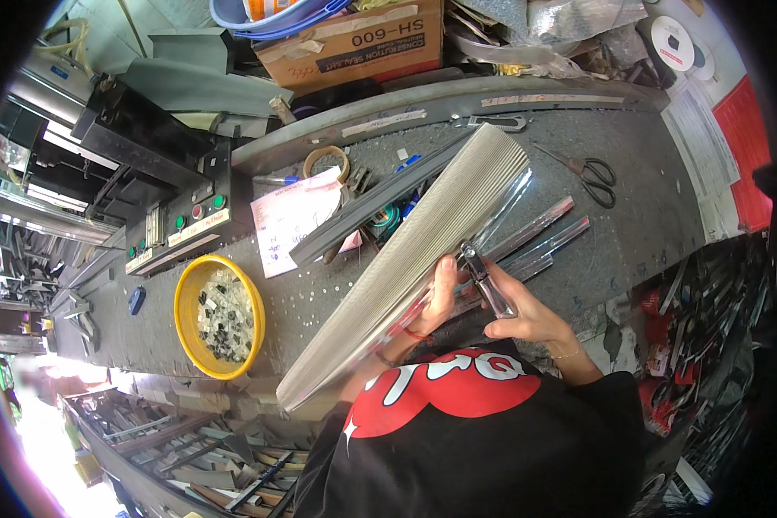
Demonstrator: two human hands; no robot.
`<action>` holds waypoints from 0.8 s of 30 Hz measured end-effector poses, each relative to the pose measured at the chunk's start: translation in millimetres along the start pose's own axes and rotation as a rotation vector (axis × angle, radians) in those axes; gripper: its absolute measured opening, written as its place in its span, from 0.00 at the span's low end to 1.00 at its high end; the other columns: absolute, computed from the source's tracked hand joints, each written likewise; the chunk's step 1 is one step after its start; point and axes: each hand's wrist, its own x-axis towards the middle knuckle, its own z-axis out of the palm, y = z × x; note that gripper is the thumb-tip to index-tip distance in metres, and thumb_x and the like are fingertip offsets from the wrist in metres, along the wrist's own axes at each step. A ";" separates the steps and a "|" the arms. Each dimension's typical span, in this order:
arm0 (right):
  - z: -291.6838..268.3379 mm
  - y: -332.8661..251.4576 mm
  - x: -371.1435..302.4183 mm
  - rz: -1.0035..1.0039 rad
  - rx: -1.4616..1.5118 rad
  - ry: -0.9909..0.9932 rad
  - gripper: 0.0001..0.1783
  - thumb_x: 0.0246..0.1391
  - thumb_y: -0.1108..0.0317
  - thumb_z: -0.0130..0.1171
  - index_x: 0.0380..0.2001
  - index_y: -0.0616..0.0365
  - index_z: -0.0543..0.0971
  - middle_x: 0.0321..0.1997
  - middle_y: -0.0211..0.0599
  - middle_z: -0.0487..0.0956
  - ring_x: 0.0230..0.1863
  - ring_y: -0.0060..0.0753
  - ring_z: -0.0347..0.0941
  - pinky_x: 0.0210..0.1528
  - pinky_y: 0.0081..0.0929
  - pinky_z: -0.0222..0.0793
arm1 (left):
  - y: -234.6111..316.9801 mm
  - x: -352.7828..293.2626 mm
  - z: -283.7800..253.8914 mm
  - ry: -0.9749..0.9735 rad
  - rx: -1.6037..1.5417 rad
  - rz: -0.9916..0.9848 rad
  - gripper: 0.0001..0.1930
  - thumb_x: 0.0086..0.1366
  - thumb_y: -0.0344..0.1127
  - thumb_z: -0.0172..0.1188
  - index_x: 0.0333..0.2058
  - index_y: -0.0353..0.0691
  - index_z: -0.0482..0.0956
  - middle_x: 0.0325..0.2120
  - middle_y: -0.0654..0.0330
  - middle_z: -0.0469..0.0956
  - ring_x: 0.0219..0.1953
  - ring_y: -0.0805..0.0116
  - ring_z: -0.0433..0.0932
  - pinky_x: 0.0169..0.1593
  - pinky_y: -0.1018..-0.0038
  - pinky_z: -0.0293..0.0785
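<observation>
A long bundle of tightly pleated, beige-grey screen material (440, 220) lies slantwise across the workbench, its near end reaching past the front edge. My left hand (440, 298) is closed on the bundle's near side, thumb up, with its other fingers mostly hidden. In my right hand (527, 315) is a pair of small metal pliers (495, 293), handles in the palm. Their jaws meet the edge of the pleats just right of my left thumb; whether they are closed on the material I cannot tell. Clear plastic strips (544, 233) lie beyond my right hand.
A yellow bowl (262, 324) of small black and clear pieces stands at left. Black-handled scissors (597, 183) lie at right. Behind the bundle are a dark grey bar (354, 216), a written paper (276, 220) and a tape roll (309, 164). A machine with buttons (181, 229) borders the left.
</observation>
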 end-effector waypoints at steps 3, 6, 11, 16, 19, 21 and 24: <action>5.1 4.0 5.6 -0.019 -0.017 0.106 0.46 0.33 0.73 0.56 0.61 0.67 0.53 0.56 0.42 0.62 0.58 0.31 0.57 0.57 0.25 0.52 | -2.2 0.5 0.5 0.043 0.093 0.068 0.14 0.66 0.34 0.49 0.47 0.34 0.72 0.37 0.56 0.75 0.38 0.67 0.73 0.41 0.73 0.70; 9.0 10.4 11.0 -0.032 -0.072 0.224 0.41 0.34 0.77 0.52 0.59 0.69 0.58 0.53 0.42 0.68 0.56 0.30 0.63 0.56 0.23 0.56 | -2.6 0.0 -0.7 0.052 0.235 0.113 0.15 0.66 0.37 0.48 0.47 0.35 0.71 0.37 0.57 0.73 0.38 0.69 0.72 0.39 0.73 0.70; 5.2 26.2 21.7 -0.090 -0.205 0.318 0.31 0.35 0.80 0.50 0.50 0.70 0.67 0.37 0.39 0.75 0.40 0.27 0.71 0.46 0.23 0.65 | -7.0 0.2 -5.7 -0.010 0.328 0.044 0.21 0.68 0.45 0.46 0.53 0.36 0.66 0.45 0.58 0.70 0.43 0.71 0.70 0.44 0.73 0.69; -9.1 39.3 41.7 -0.184 -0.402 0.316 0.26 0.37 0.80 0.51 0.47 0.67 0.70 0.28 0.39 0.74 0.31 0.25 0.71 0.38 0.23 0.68 | -17.1 8.1 -5.6 0.059 0.394 0.177 0.21 0.67 0.43 0.47 0.51 0.35 0.68 0.45 0.58 0.71 0.44 0.71 0.69 0.46 0.74 0.67; -14.8 30.4 44.5 -0.292 -0.458 0.303 0.23 0.37 0.80 0.53 0.43 0.67 0.70 0.31 0.44 0.74 0.33 0.33 0.73 0.39 0.27 0.67 | -14.8 13.7 -2.0 0.057 0.341 0.305 0.19 0.68 0.39 0.44 0.52 0.33 0.68 0.46 0.56 0.70 0.48 0.68 0.68 0.50 0.73 0.65; -11.9 20.3 49.2 -0.396 -0.536 0.317 0.23 0.38 0.80 0.52 0.43 0.68 0.70 0.40 0.50 0.72 0.42 0.43 0.72 0.44 0.32 0.66 | -6.2 19.3 -3.1 0.021 0.416 0.338 0.19 0.69 0.39 0.43 0.53 0.32 0.66 0.47 0.56 0.70 0.49 0.68 0.68 0.51 0.72 0.64; -10.6 2.3 42.0 -0.185 -0.648 0.253 0.25 0.39 0.78 0.52 0.46 0.69 0.69 0.45 0.53 0.69 0.48 0.49 0.68 0.49 0.33 0.64 | 12.1 29.1 -13.0 0.015 0.698 0.336 0.15 0.64 0.33 0.48 0.47 0.31 0.73 0.41 0.50 0.76 0.44 0.58 0.75 0.47 0.68 0.69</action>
